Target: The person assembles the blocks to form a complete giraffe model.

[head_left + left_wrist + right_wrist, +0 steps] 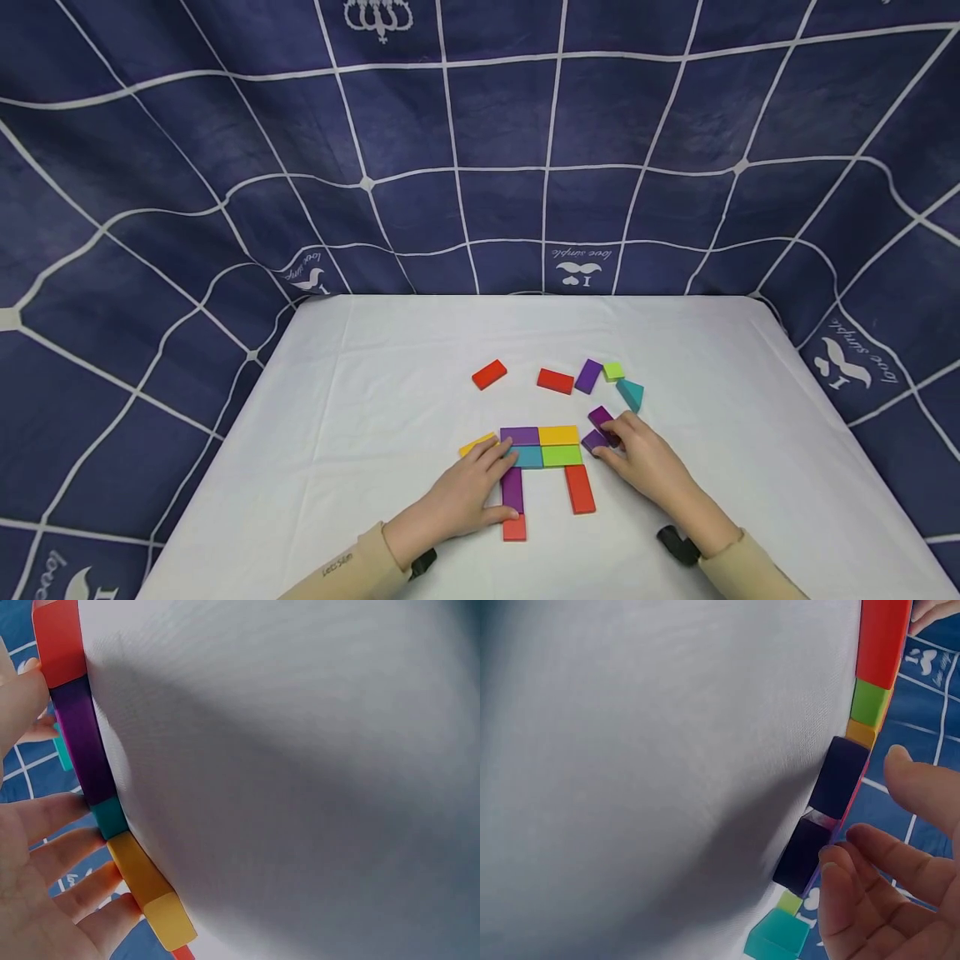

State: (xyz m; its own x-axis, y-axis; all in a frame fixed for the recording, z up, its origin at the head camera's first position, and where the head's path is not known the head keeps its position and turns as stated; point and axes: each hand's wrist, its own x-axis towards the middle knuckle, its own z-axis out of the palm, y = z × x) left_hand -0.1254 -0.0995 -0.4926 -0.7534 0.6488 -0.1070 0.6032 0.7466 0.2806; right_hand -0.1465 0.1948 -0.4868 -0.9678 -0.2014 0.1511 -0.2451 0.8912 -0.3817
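My left hand (468, 492) lies over the left part of a flat arrangement of coloured blocks. Its fingers are spread, with fingertips by the teal block (529, 457) and yellow block (142, 870). The thumb touches the lower red block (514, 528), below an upright purple block (512, 490). My right hand (651, 458) is at two purple blocks to the right of the arrangement. Its fingertips touch the upper purple block (601, 416), while the thumb is beside the lower purple block (593, 441). In the right wrist view, thumb and fingers are apart, relaxed.
The arrangement also has a purple block (519, 436), a yellow block (558, 435), a green block (562, 455) and a slanted red block (580, 489). Behind lie loose red blocks (490, 374), a purple block (588, 376), a green block (613, 372) and a teal triangle (631, 394).
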